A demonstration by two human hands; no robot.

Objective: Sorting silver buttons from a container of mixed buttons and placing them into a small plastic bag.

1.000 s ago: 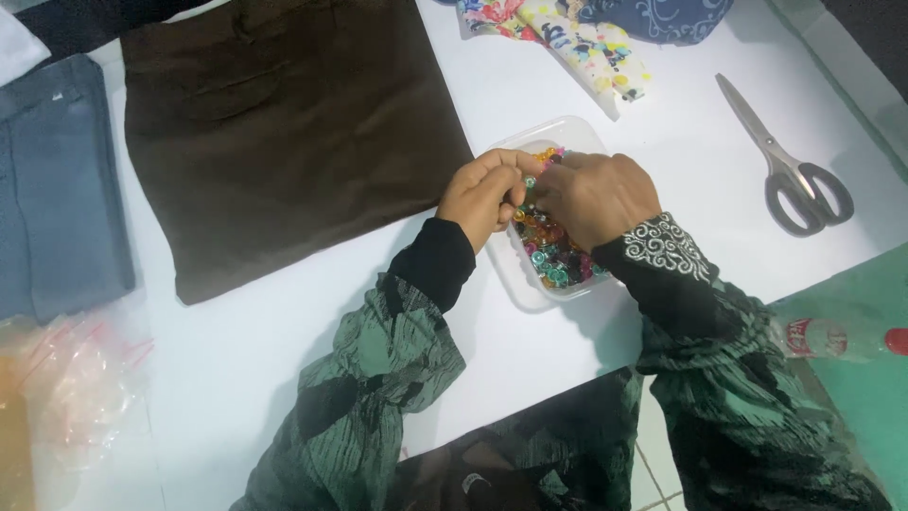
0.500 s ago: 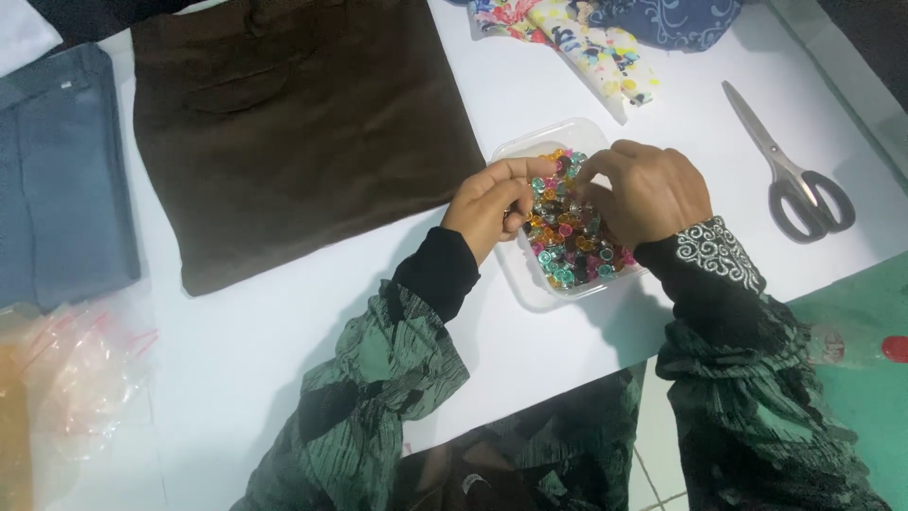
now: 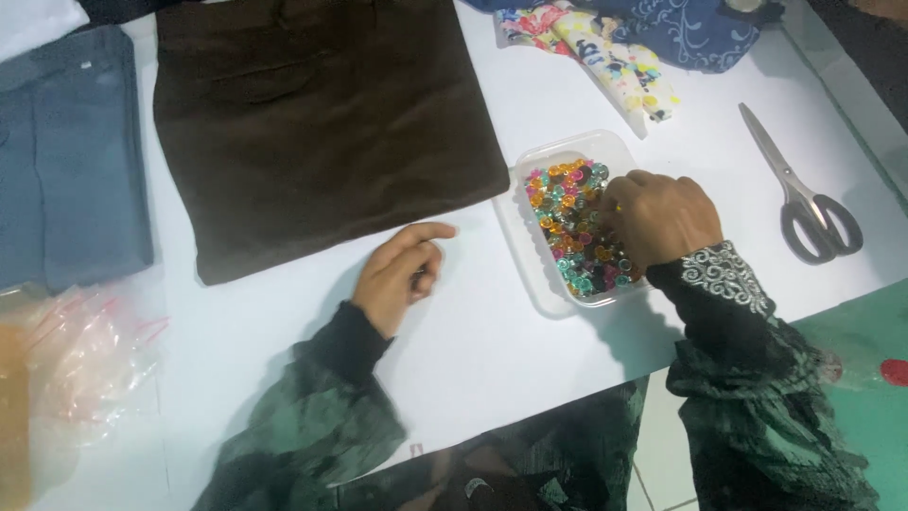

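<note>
Counter (image 3: 492, 331): white, carrying everything you work with.
Tray (image 3: 544, 284): clear plastic, just right of the brown cloth (image 3: 322, 123), filled with colourful beads (image 3: 572, 232).
Right hand (image 3: 662, 218): your fingers curl down into the beads; what they pinch is hidden.
Left hand (image 3: 397, 274): loosely curled on bare counter below the cloth, holding nothing.
Scissors (image 3: 804, 199): well right of the tray.

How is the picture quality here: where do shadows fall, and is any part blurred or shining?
Head view: even, soft light; a faint shadow lies on the white table below the right hand and the clear tray. The left hand looks slightly motion-blurred. The beads glint, the scissors reflect a little; no strong glare.
</note>
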